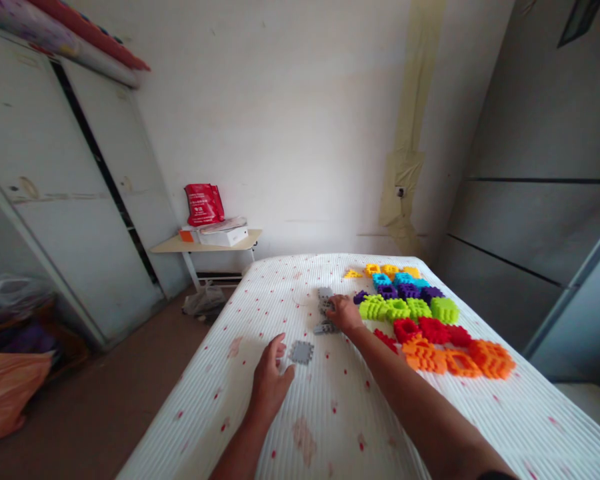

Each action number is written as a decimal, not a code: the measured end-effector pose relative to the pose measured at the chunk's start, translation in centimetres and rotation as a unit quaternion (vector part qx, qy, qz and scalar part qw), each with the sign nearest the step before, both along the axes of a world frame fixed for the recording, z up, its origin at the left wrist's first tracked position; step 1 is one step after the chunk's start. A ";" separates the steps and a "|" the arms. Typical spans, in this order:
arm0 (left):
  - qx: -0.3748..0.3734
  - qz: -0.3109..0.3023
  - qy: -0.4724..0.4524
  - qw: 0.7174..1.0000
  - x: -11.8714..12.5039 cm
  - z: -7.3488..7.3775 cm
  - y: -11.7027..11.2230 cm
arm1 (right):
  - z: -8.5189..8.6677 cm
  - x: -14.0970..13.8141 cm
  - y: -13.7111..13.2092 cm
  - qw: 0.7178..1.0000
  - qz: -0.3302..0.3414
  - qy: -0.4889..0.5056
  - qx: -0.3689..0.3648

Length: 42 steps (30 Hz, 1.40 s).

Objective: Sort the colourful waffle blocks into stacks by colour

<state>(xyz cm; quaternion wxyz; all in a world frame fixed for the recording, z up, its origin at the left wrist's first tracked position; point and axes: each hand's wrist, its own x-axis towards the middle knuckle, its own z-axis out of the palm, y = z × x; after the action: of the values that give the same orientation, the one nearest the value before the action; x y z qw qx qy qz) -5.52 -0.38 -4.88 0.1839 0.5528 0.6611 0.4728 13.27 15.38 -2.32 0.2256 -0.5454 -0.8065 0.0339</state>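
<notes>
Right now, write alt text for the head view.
On a white, red-speckled bedspread, the right hand rests on joined grey bristle blocks, the left hand lies beside a loose grey block, and rows of multicoloured blocks lie beyond.

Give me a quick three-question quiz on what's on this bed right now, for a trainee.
1. True or false: the left hand is touching the gray square tile.
2. Which hand is on the gray interlocking pieces?
3. Which colour of toy blocks lies nearest the person? A) yellow B) orange C) purple

Key: 1. False, they are apart. 2. The right hand. 3. B.
</notes>
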 end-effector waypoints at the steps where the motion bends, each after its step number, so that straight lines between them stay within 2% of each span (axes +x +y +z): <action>1: -0.002 0.001 0.000 1.000 0.0 0.0 0.0 | 0.0 0.0 0.1 1.000 0.000 -0.003 -0.004; 18: -0.007 0.006 0.011 1.000 0.2 0.4 -0.1 | 0.2 -0.3 0.4 1.000 -0.015 0.000 -0.014; 31: -0.005 -0.008 0.029 1.000 0.0 -0.3 0.4 | -0.6 -0.4 0.8 1.000 -0.011 0.020 0.003; 34: -0.015 -0.019 0.070 0.997 0.2 -0.4 0.7 | -0.6 -0.5 0.5 0.999 -0.008 0.034 0.022; 39: -0.063 -0.047 0.212 0.974 1.0 0.3 1.1 | -0.9 -0.3 -1.0 0.996 0.004 0.059 0.070; 42: -0.079 -0.030 0.272 0.959 1.8 1.0 1.2 | -1.3 -0.1 -2.1 0.987 0.052 0.087 0.127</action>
<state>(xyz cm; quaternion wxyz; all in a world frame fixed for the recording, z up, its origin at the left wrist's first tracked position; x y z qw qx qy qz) -3.73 0.86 -3.85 0.0544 0.6636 0.7045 0.2457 13.21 13.26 -3.59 0.3603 -0.4647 -0.8088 -0.0098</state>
